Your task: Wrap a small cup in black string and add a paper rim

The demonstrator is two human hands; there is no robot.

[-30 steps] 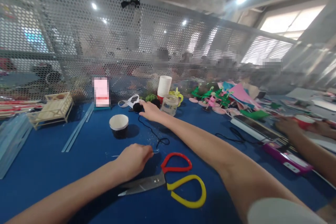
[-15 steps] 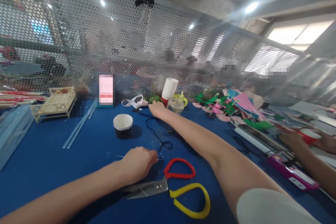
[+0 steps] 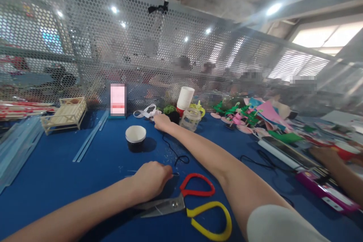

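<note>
My left hand [image 3: 153, 179] is closed above the blue table, just behind the blades of the scissors [image 3: 172, 205]. A thin pale strand [image 3: 176, 174] sticks out of it, with a small loop past the fingertips. My right hand [image 3: 163, 123] reaches to the back of the table, beside a white ribbon [image 3: 147, 111]. Its fingertips are hidden, so its grip does not show. Right behind that wrist sit a black yarn ball [image 3: 173, 117] and a green yarn ball [image 3: 169, 110]. A black cord [image 3: 181, 159] trails across the table below the right forearm.
A paper bowl [image 3: 135, 136] stands left of my right hand. Further left are pale blue strips [image 3: 90, 138] and a small bamboo bed [image 3: 65, 115]. A glass jar [image 3: 190, 119] and stacked paper cups [image 3: 185, 97] stand behind my right forearm. Another person's hand [image 3: 323, 155] is at far right.
My right hand has moved slightly left, toward the white ribbon, uncovering the black yarn ball. The left hand stays closed over the scissors. The view has shifted slightly.
</note>
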